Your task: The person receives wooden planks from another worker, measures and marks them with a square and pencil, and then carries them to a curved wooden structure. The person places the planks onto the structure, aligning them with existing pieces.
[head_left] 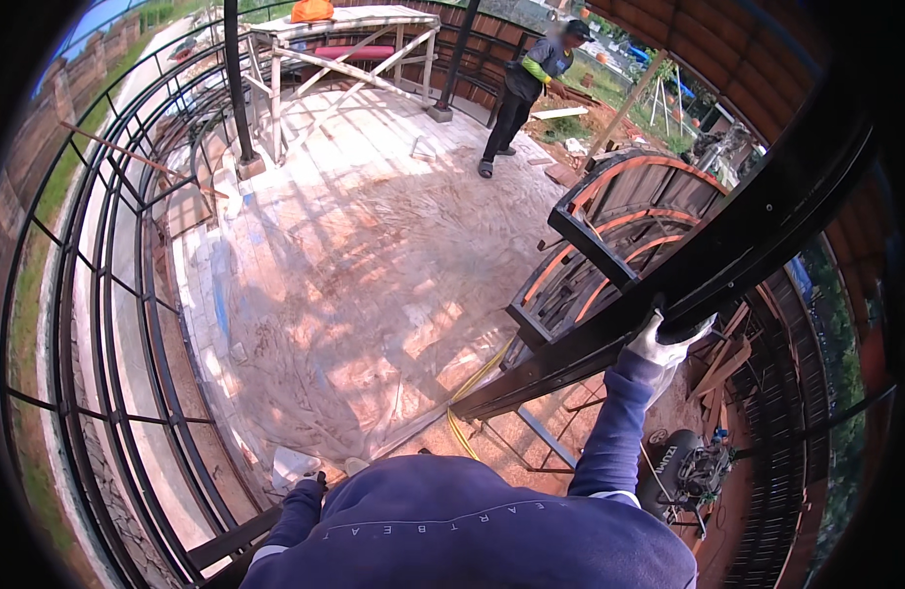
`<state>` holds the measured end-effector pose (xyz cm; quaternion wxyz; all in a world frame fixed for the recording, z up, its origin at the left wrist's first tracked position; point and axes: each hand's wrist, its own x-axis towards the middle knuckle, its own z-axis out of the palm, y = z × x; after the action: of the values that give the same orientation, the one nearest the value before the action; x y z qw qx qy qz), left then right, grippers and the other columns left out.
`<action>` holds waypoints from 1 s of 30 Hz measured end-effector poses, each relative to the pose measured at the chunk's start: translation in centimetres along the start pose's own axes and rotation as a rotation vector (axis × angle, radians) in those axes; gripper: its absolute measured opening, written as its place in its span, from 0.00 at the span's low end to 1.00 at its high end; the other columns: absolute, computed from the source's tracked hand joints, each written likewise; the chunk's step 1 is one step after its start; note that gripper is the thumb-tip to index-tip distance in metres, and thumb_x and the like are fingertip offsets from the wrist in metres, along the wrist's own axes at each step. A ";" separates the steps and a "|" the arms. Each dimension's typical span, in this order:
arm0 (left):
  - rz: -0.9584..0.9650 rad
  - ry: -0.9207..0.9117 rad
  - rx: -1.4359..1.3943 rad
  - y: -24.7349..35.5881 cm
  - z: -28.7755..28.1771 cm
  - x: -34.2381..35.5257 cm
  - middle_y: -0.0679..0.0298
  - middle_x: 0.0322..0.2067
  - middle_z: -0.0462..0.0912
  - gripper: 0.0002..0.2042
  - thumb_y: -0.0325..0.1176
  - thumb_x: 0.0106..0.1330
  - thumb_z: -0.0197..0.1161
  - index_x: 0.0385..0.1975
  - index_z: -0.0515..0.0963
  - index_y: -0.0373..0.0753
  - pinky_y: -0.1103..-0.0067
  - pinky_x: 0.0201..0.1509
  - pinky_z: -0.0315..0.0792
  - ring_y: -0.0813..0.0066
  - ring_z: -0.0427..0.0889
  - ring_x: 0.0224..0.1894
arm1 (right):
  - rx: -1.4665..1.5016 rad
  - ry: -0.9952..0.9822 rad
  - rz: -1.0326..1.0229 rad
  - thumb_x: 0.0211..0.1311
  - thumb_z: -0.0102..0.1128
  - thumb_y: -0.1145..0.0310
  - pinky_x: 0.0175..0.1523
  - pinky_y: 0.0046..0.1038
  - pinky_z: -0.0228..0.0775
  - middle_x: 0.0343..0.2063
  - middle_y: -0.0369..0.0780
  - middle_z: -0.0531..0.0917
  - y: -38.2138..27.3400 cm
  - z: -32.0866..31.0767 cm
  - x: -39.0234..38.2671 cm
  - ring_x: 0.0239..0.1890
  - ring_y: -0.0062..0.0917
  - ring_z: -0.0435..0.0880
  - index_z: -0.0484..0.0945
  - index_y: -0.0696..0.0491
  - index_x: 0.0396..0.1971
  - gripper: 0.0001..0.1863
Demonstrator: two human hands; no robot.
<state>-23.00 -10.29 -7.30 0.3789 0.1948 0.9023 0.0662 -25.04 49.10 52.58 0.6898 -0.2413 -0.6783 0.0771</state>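
My right hand (pixel 665 346), in a white glove, grips the underside of a large black beam (pixel 727 236) that runs diagonally from the upper right down toward the middle. My left hand (pixel 313 483) is small and dark at the lower left, beside my body near a black rail (pixel 231 538); its fingers are too unclear to read. Curved wood and metal structures (pixel 609 226) stand just left of the beam. A yellow hose (pixel 477 381) lies below the beam's lower end, and an air compressor (pixel 683 466) sits below my right hand.
A dusty plastic sheet (pixel 344 294) covers the floor below. A co-worker (pixel 516 93) in dark clothes stands near the back. A white wooden trestle (pixel 344 31) with an orange bag (pixel 313 12) stands at the back left. Curved black railings (pixel 99 334) line the left, outside which runs a pale path.
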 end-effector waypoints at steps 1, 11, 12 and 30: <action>0.043 -0.010 -0.001 0.6 -0.8 0.4 0.56 0.36 0.81 0.11 0.41 0.58 0.62 0.39 0.76 0.48 0.62 0.42 0.73 0.56 0.80 0.40 | 0.008 -0.056 -0.011 0.55 0.66 0.66 0.67 0.38 0.55 0.63 0.53 0.61 0.0 -0.1 0.0 0.64 0.43 0.63 0.50 0.58 0.67 0.43; -0.183 -0.014 -0.501 2.6 -8.3 7.8 0.55 0.34 0.83 0.12 0.38 0.57 0.60 0.37 0.79 0.40 0.70 0.39 0.76 0.63 0.83 0.32 | 0.097 -0.092 -0.058 0.58 0.61 0.72 0.71 0.35 0.46 0.66 0.51 0.55 0.4 0.7 0.5 0.68 0.37 0.56 0.45 0.60 0.67 0.42; -0.238 0.004 -0.752 3.8 -9.9 6.7 0.58 0.31 0.82 0.10 0.38 0.59 0.59 0.36 0.78 0.41 0.70 0.35 0.75 0.64 0.82 0.30 | 0.118 -0.087 -0.064 0.58 0.61 0.73 0.71 0.35 0.46 0.66 0.51 0.55 1.3 0.5 0.5 0.68 0.37 0.56 0.46 0.59 0.67 0.42; -0.456 -0.163 -1.292 -2.3 -20.0 7.2 0.58 0.39 0.80 0.20 0.47 0.58 0.61 0.44 0.74 0.39 0.70 0.38 0.75 0.64 0.82 0.37 | 0.008 -1.045 1.881 0.64 0.53 0.51 0.26 0.39 0.75 0.32 0.48 0.80 12.5 -0.4 -40.5 0.27 0.40 0.82 0.70 0.51 0.49 0.22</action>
<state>-42.47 -8.91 1.38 0.4902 -0.2605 0.6688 0.4945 -24.68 42.33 10.74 -0.0208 -0.6011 -0.4310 0.6727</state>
